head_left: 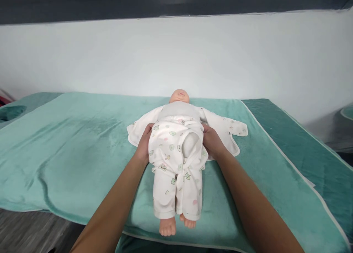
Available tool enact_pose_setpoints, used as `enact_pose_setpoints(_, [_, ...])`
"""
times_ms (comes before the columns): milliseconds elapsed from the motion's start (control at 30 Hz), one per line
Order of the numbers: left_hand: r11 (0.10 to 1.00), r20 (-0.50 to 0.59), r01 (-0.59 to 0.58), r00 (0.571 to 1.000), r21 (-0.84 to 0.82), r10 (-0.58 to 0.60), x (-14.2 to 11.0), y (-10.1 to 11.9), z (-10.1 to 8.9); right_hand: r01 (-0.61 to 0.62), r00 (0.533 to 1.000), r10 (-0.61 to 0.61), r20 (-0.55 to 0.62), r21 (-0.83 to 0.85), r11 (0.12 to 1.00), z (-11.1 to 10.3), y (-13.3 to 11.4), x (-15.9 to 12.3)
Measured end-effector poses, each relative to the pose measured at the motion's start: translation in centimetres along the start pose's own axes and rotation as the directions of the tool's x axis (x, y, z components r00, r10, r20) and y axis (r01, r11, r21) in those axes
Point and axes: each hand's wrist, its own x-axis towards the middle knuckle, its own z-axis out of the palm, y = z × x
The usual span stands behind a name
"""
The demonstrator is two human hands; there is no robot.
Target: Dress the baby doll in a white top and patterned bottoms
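A baby doll (179,96) lies on its back on a teal towel (82,142), head away from me, bare feet (176,223) towards me. It wears white printed trousers (173,172), and an open white printed top (226,129) is spread under it. My left hand (143,144) grips the trousers at the doll's left-hand waist side. My right hand (212,141) grips the waistband on the other side. Both hands have fingers curled into the cloth.
The towel covers a padded table (317,153) with a darker green cover showing at the right. A white wall (176,54) stands behind. The floor (30,231) shows at the lower left, beyond the table's near edge.
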Motion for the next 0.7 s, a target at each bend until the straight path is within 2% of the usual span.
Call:
enact_pose_setpoints(133, [1.000, 0.014, -0.003, 1.000, -0.003, 0.003, 0.4, -0.5, -0.3, 0.006, 0.993, -0.003, 0.116, -0.025, 1.000, -0.8, 0.1, 0.2])
enact_pose_setpoints(233, [1.000, 0.020, -0.001, 1.000, 0.022, 0.000, 0.7, -0.8, -0.5, 0.027, 0.987, -0.021, 0.162, -0.033, 0.999, -1.2, 0.0, 0.2])
enact_pose_setpoints(300, [0.999, 0.007, -0.019, 1.000, 0.044, 0.018, 0.8, -0.9, -0.5, 0.052, 0.990, -0.046, 0.136, -0.041, 0.998, -1.4, 0.0, 0.2])
enact_pose_setpoints(433, [0.994, -0.023, -0.087, 0.996, 0.071, 0.089, 0.7, -0.5, -0.1, 0.067, 0.998, -0.066, 0.014, -0.093, 0.993, -2.1, -0.1, -0.1])
enact_pose_setpoints(700, [0.984, -0.016, -0.115, 0.993, 0.135, 0.118, 0.6, -0.2, 0.0, 0.136, 0.990, -0.133, 0.036, -0.095, 0.986, -3.0, -1.1, -0.6])
